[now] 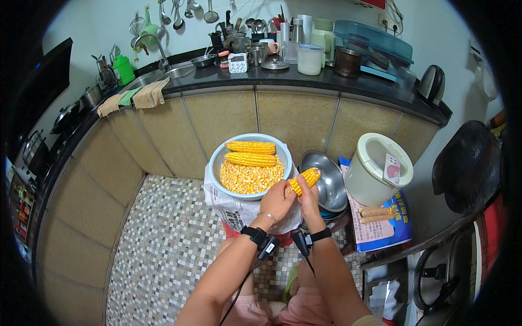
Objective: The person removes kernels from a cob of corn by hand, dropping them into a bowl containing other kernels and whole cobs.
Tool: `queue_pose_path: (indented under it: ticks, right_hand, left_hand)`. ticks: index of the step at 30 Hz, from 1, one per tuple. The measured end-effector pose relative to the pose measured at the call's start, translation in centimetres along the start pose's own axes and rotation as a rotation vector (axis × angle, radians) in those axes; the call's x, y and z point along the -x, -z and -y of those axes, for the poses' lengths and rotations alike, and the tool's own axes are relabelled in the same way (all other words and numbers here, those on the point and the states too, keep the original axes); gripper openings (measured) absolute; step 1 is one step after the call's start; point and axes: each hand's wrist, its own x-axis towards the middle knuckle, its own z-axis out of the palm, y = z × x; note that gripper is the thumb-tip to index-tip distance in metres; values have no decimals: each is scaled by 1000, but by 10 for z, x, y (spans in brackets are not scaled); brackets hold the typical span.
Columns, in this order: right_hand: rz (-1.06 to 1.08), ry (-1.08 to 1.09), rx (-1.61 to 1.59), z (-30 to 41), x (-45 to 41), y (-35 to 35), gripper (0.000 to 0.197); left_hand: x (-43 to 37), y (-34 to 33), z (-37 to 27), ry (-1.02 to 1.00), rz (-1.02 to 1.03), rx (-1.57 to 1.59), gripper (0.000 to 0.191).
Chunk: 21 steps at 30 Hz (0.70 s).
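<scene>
Between my hands is a tilted ear of yellow dried corn (306, 181), close to the right rim of a pale blue plastic basin (216, 179). My right hand (310, 203) grips its side, the thumb lying along the kernels. At the ear's lower left end, my left hand (279, 200) has its fingers curled against it; some of the contact is hidden. Two whole corn ears (250, 153) lie at the back of the basin on a bed of loose corn kernels (249, 177). Each wrist wears a black strap with a small device.
Newspaper (228, 210) lies under the basin. At the right stand a steel bowl (331, 185) and a lidded cream bucket (369, 179). Bare corn cobs (376, 214) rest on a blue printed sheet (401, 228). Behind runs a black countertop (240, 79) crowded with kitchenware.
</scene>
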Motion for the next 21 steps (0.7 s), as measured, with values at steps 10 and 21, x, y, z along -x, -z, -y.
queue_pose_path:
  ticks: [10, 21]
  right_hand:
    - [2, -7, -22, 1, 0, 2, 23]
    - [-87, -32, 19, 3, 0, -2, 22]
  left_hand:
    - [0, 1, -1, 6, 30, 9, 33]
    - [2, 0, -8, -281, -193, -158, 20]
